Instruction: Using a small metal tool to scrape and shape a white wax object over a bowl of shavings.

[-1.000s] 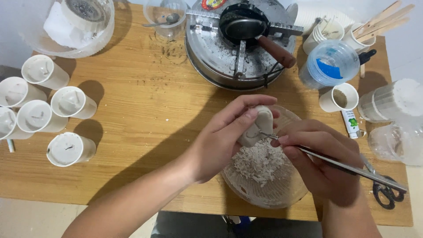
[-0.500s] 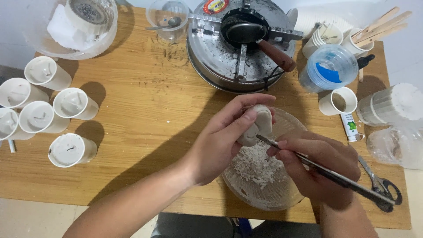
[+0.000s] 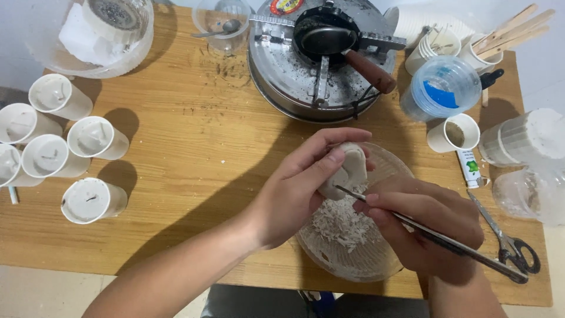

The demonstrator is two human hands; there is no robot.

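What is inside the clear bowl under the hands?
The clear bowl holds a heap of pale shavings. The right hand covers its right side, so nothing there can be seen.

The right hand [image 3: 429,227] hides the clear bowl's [image 3: 353,265] right side, and the leftmost cup [image 3: 9,165] is cut off.

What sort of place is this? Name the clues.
Probably a home candle-making bench. The left hand holds a pale wax lump over a bowl of shavings, white cups with wicks stand nearby, and a small pan sits on a burner.
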